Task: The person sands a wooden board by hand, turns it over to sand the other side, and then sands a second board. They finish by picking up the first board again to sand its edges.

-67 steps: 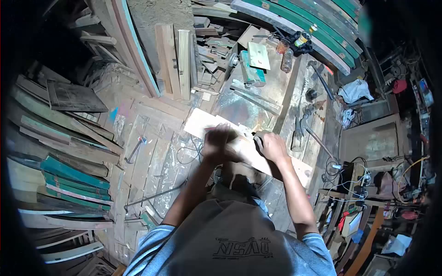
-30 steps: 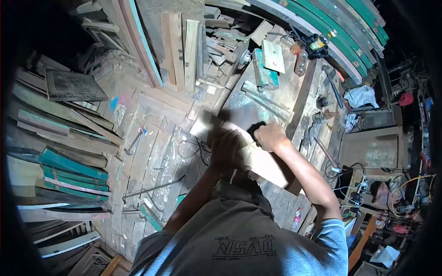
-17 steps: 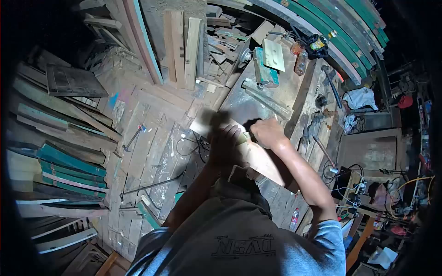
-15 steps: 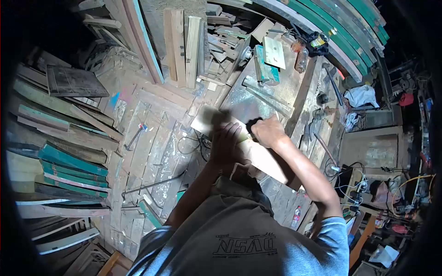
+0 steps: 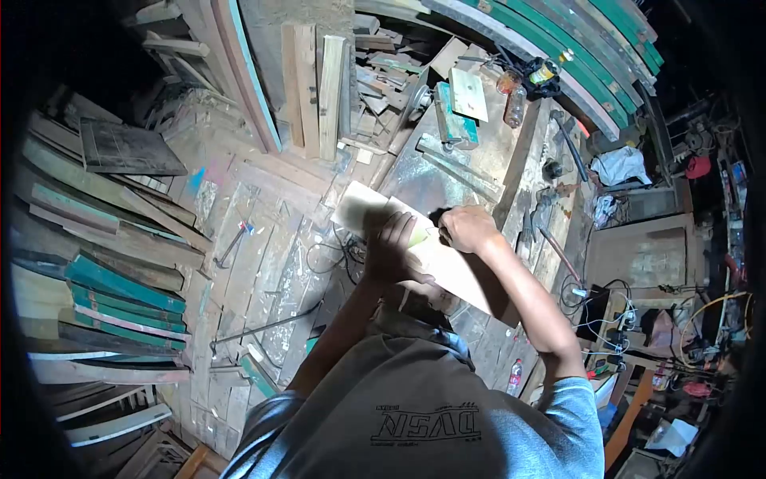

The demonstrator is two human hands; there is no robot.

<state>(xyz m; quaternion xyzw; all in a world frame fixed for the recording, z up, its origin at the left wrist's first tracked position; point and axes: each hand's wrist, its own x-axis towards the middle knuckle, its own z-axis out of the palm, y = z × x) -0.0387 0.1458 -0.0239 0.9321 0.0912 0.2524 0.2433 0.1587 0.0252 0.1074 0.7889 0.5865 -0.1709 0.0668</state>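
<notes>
A pale wooden board [image 5: 459, 275] lies slanted in front of my body, brightly lit, with a dark shadow over its far-left end. My left hand [image 5: 389, 249] holds its near-left edge, fingers over the top face and thumb out along the near side. Beside it, my right hand [image 5: 471, 229] is closed in a fist above the board's far edge. Something small and dark shows at that fist's left side, but I cannot make out what it is. A small yellow-green patch [image 5: 418, 236] shows on the board between the hands.
Beyond the hands, a metal-topped bench [image 5: 427, 180] carries a green block [image 5: 456, 128], a light wood piece [image 5: 468, 94] and bottles [image 5: 515, 108]. A hammer [image 5: 231, 243] lies on the planks at left. Curved green boards [image 5: 128, 283] are stacked farther left. Cables [image 5: 610, 319] hang at right.
The view has shifted slightly. My right fist stays near the same spot on the board, and the shadow at the board's far end has changed shape. My left hand still holds the board.
</notes>
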